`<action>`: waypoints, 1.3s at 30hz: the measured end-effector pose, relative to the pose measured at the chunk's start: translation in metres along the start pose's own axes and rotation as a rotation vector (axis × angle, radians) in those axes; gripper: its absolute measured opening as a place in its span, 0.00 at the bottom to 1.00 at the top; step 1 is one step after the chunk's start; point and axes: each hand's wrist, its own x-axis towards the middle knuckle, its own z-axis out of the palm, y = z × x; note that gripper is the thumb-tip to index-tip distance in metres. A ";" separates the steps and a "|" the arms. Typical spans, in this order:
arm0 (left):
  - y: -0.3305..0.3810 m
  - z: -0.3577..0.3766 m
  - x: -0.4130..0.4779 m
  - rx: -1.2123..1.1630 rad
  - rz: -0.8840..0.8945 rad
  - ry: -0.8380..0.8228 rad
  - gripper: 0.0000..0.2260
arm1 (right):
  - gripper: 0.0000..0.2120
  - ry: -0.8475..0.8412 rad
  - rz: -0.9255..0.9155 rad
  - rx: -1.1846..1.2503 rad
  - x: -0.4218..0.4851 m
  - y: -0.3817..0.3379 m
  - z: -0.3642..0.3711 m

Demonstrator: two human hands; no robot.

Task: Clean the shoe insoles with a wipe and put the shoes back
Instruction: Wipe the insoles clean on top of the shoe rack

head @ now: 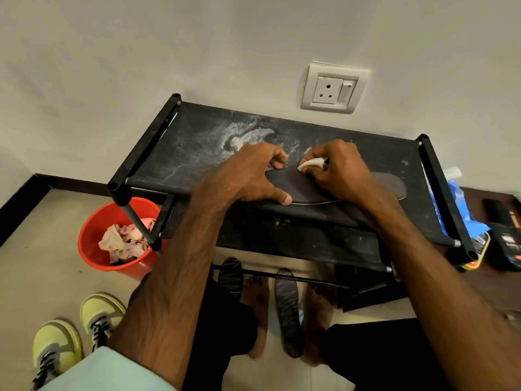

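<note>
While the left hand (251,176) is pressing down flat, fingers spread, on one end of the dark grey foam insole (389,186), the right hand (341,170) is pinching a folded white wipe (310,164) against it. That insole is lying on the dusty black fabric rack shelf (191,148). Two yellow-green lace-up sneakers (98,314) are standing on the floor, near a red plastic bucket (93,235).

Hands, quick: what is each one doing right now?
Left hand: open, fingers spread, pressing the dark insole down on the rack's top shelf.
Right hand: closed on a white wipe, held against the insole.
</note>
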 end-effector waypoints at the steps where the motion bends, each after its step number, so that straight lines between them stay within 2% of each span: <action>1: 0.001 0.000 0.000 -0.004 -0.003 0.002 0.37 | 0.07 -0.028 -0.033 0.013 -0.003 -0.002 -0.003; 6: 0.004 -0.002 -0.002 -0.014 -0.019 -0.001 0.38 | 0.08 -0.188 -0.179 0.063 -0.020 -0.012 -0.014; 11: 0.006 -0.001 -0.003 0.008 -0.019 0.008 0.38 | 0.07 -0.270 -0.167 0.129 -0.037 -0.011 -0.024; 16: 0.006 -0.002 -0.003 -0.002 -0.024 0.004 0.37 | 0.07 -0.281 -0.190 0.115 -0.043 -0.010 -0.027; 23: 0.004 -0.002 -0.003 -0.058 -0.043 -0.010 0.38 | 0.08 -0.106 -0.151 0.077 -0.022 -0.007 -0.007; 30: 0.004 -0.004 -0.005 -0.062 -0.049 -0.017 0.37 | 0.08 0.154 0.078 -0.011 0.004 -0.012 0.014; 35: 0.005 -0.004 -0.005 -0.070 -0.057 -0.024 0.39 | 0.10 0.098 -0.011 -0.059 0.003 -0.017 0.015; 39: 0.005 -0.002 -0.005 -0.070 -0.063 -0.026 0.44 | 0.09 0.063 -0.118 0.012 -0.003 -0.016 0.011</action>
